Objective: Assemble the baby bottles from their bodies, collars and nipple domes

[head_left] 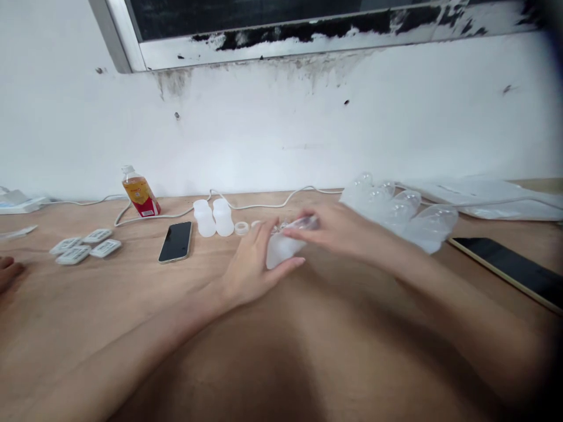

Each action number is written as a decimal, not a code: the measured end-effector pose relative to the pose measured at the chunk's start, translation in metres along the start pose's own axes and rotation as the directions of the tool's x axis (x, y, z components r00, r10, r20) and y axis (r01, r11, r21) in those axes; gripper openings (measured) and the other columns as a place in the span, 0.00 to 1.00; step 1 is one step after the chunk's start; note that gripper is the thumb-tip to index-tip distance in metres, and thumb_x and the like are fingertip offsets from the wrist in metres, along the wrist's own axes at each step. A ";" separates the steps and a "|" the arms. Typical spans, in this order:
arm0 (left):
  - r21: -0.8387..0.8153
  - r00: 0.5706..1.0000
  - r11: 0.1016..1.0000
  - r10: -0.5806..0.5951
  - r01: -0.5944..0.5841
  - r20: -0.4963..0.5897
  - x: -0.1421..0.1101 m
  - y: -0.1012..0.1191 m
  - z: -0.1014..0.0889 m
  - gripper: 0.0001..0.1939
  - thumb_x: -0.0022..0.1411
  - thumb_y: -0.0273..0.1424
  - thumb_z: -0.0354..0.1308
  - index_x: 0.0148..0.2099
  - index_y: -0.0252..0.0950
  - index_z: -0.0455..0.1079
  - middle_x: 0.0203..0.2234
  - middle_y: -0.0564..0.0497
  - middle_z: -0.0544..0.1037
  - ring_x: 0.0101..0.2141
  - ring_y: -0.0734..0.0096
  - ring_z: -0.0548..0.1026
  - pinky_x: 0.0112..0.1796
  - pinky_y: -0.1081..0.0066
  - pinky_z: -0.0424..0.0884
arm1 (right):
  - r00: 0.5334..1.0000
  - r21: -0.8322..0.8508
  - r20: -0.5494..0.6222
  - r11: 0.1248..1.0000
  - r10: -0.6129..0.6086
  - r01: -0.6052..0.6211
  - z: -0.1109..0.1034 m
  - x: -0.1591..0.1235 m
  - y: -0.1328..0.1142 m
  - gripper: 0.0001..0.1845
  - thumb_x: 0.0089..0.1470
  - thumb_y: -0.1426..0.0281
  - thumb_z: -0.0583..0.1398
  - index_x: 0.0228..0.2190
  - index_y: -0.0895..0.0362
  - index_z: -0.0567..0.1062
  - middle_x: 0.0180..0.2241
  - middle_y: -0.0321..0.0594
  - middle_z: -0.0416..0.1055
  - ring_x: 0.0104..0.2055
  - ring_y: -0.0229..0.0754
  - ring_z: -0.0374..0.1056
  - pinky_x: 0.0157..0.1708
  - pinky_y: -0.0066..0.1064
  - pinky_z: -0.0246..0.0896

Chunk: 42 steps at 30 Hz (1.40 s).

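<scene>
My left hand (250, 264) curves around a frosted white container (280, 251), its thumb along the near side and its fingers on the left. Blur hides the container's exact shape. Just above it, my right hand (328, 225) pinches a clear plastic piece (303, 223) between thumb and fingers. Small clear parts show between the two hands, too smeared to name. Left of my hands stand two white waisted bottles (204, 218), with a white ring (241, 228) beside them. A second ring is partly covered by my left fingers.
Several frosted pieces with clear domes (400, 211) lie at the right, before a plastic bag (488, 196). Phones lie at left (175, 242) and right (514, 266). A drink bottle (141, 193), white cable (272, 206) and several white packs (74, 254) are behind. Another person's hand (7, 272) shows far left.
</scene>
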State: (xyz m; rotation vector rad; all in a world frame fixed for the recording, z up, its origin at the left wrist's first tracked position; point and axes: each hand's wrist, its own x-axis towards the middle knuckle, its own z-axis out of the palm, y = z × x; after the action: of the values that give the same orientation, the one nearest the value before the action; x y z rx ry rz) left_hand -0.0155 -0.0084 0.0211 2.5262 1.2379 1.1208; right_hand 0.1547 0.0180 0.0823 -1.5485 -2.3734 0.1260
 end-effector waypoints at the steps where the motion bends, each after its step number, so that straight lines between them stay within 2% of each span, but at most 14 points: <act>1: -0.031 0.998 0.999 -0.021 0.023 0.063 0.000 0.003 0.000 0.23 0.57 0.37 0.49 0.53 0.35 0.50 0.47 0.44 0.65 0.47 0.64 0.64 0.46 0.65 0.62 | 0.996 0.081 0.081 0.996 -0.032 0.025 0.009 0.000 -0.003 0.22 0.47 0.51 0.51 0.33 0.55 0.71 0.30 0.41 0.69 0.28 0.40 0.64 0.26 0.28 0.55; 5: -0.026 0.969 0.997 -0.070 0.078 0.237 0.000 -0.004 0.004 0.17 0.58 0.32 0.46 0.50 0.35 0.53 0.43 0.45 0.69 0.42 0.64 0.68 0.40 0.65 0.65 | 0.953 0.252 0.301 0.967 -0.037 -0.042 0.038 0.007 -0.001 0.22 0.48 0.51 0.50 0.35 0.56 0.68 0.25 0.37 0.70 0.18 0.33 0.61 0.20 0.26 0.50; 10: 0.116 0.961 0.993 -0.023 -0.009 0.275 -0.001 -0.018 0.007 0.22 0.56 0.34 0.47 0.52 0.34 0.50 0.42 0.43 0.69 0.38 0.61 0.70 0.36 0.64 0.66 | 0.956 0.302 0.280 0.953 -0.085 -0.003 0.038 0.014 0.010 0.23 0.44 0.51 0.53 0.33 0.57 0.68 0.25 0.36 0.70 0.19 0.33 0.60 0.20 0.25 0.48; 14: 0.120 0.950 0.992 -0.001 -0.038 0.311 0.001 -0.022 0.006 0.22 0.58 0.37 0.44 0.53 0.34 0.49 0.40 0.44 0.70 0.37 0.60 0.71 0.33 0.66 0.66 | 0.960 0.289 0.255 0.956 -0.120 0.043 0.031 0.013 0.004 0.21 0.44 0.53 0.54 0.31 0.58 0.69 0.26 0.37 0.69 0.25 0.35 0.61 0.23 0.25 0.49; 17: 0.102 0.954 0.995 -0.031 0.000 0.298 0.003 -0.026 0.002 0.25 0.58 0.40 0.44 0.55 0.36 0.48 0.39 0.46 0.71 0.34 0.62 0.72 0.32 0.67 0.65 | 0.973 0.217 0.175 0.970 -0.152 0.113 0.022 0.010 0.001 0.20 0.44 0.56 0.55 0.34 0.58 0.68 0.31 0.39 0.69 0.30 0.38 0.62 0.26 0.26 0.51; 19: 0.082 0.970 0.995 -0.078 0.061 0.232 0.005 -0.031 0.000 0.25 0.57 0.42 0.46 0.54 0.38 0.50 0.39 0.47 0.71 0.34 0.64 0.71 0.33 0.68 0.65 | 0.980 0.099 0.047 0.978 -0.191 0.186 0.011 0.009 0.006 0.18 0.44 0.60 0.57 0.36 0.58 0.67 0.36 0.41 0.68 0.35 0.41 0.63 0.30 0.27 0.53; 22: 0.052 0.975 0.982 -0.189 0.184 0.117 0.008 -0.043 -0.003 0.23 0.56 0.44 0.47 0.51 0.38 0.55 0.37 0.49 0.72 0.35 0.66 0.71 0.35 0.68 0.65 | 0.990 -0.190 -0.093 0.977 -0.110 0.091 -0.005 0.012 0.023 0.16 0.43 0.66 0.58 0.37 0.57 0.67 0.40 0.43 0.67 0.38 0.44 0.63 0.32 0.30 0.54; 25: 0.046 0.965 0.968 -0.251 0.248 0.071 0.009 -0.051 -0.003 0.21 0.55 0.44 0.47 0.47 0.36 0.58 0.34 0.49 0.73 0.34 0.65 0.71 0.35 0.68 0.65 | 0.990 -0.392 0.034 0.913 0.139 -0.115 -0.003 0.019 0.045 0.16 0.41 0.66 0.59 0.36 0.56 0.69 0.37 0.43 0.69 0.34 0.45 0.65 0.26 0.29 0.54; 28: 0.057 0.968 0.972 -0.232 0.227 0.097 0.008 -0.052 -0.002 0.21 0.55 0.45 0.47 0.46 0.37 0.60 0.33 0.50 0.73 0.34 0.65 0.71 0.34 0.68 0.65 | 0.942 -0.485 0.164 0.855 0.294 -0.182 0.019 0.029 0.061 0.13 0.39 0.70 0.59 0.32 0.58 0.71 0.32 0.45 0.71 0.31 0.45 0.68 0.22 0.28 0.53; 32: 0.067 0.978 0.986 -0.162 0.155 0.128 0.008 -0.050 -0.001 0.20 0.55 0.44 0.48 0.46 0.38 0.58 0.33 0.51 0.73 0.33 0.67 0.71 0.34 0.69 0.65 | 0.953 -0.495 0.117 0.848 0.280 -0.188 0.046 0.034 0.070 0.13 0.39 0.74 0.59 0.32 0.61 0.71 0.33 0.50 0.71 0.33 0.48 0.68 0.24 0.28 0.56; 35: 0.076 0.979 0.986 -0.156 0.147 0.128 0.007 -0.052 -0.002 0.24 0.52 0.43 0.52 0.48 0.38 0.56 0.36 0.50 0.72 0.36 0.66 0.71 0.35 0.69 0.65 | 0.970 -0.507 0.003 0.836 0.244 -0.209 0.047 0.034 0.068 0.18 0.43 0.71 0.58 0.38 0.65 0.68 0.39 0.56 0.68 0.41 0.54 0.65 0.29 0.33 0.58; 38: 0.111 0.971 0.974 -0.208 0.196 0.113 0.007 -0.055 -0.003 0.27 0.49 0.42 0.55 0.48 0.37 0.54 0.37 0.49 0.72 0.35 0.64 0.71 0.34 0.68 0.66 | 0.986 -0.355 -0.053 0.920 0.158 -0.166 0.040 0.035 0.056 0.24 0.47 0.62 0.56 0.42 0.64 0.65 0.43 0.56 0.64 0.46 0.55 0.60 0.34 0.36 0.59; 40: 0.162 0.969 0.967 -0.218 0.198 0.116 0.006 -0.052 -0.003 0.27 0.49 0.43 0.54 0.48 0.37 0.52 0.37 0.48 0.72 0.35 0.62 0.72 0.33 0.67 0.66 | 0.998 -0.060 0.042 0.997 0.054 -0.051 0.038 0.034 0.041 0.28 0.47 0.55 0.54 0.44 0.61 0.63 0.42 0.49 0.66 0.41 0.48 0.64 0.33 0.33 0.60; 42: 0.228 0.969 0.962 -0.189 0.150 0.158 0.005 -0.047 0.000 0.30 0.48 0.44 0.54 0.50 0.36 0.50 0.37 0.46 0.72 0.34 0.59 0.73 0.31 0.66 0.66 | 0.981 0.244 0.182 0.970 -0.072 0.026 0.042 0.031 0.024 0.28 0.48 0.51 0.50 0.45 0.57 0.62 0.36 0.43 0.69 0.32 0.40 0.67 0.28 0.28 0.60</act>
State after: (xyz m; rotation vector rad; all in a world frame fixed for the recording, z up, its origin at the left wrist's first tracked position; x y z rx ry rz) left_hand -0.0440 0.0265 0.0056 2.5384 1.5644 0.7408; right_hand 0.1516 0.0598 0.0435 -1.4177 -2.4281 0.5525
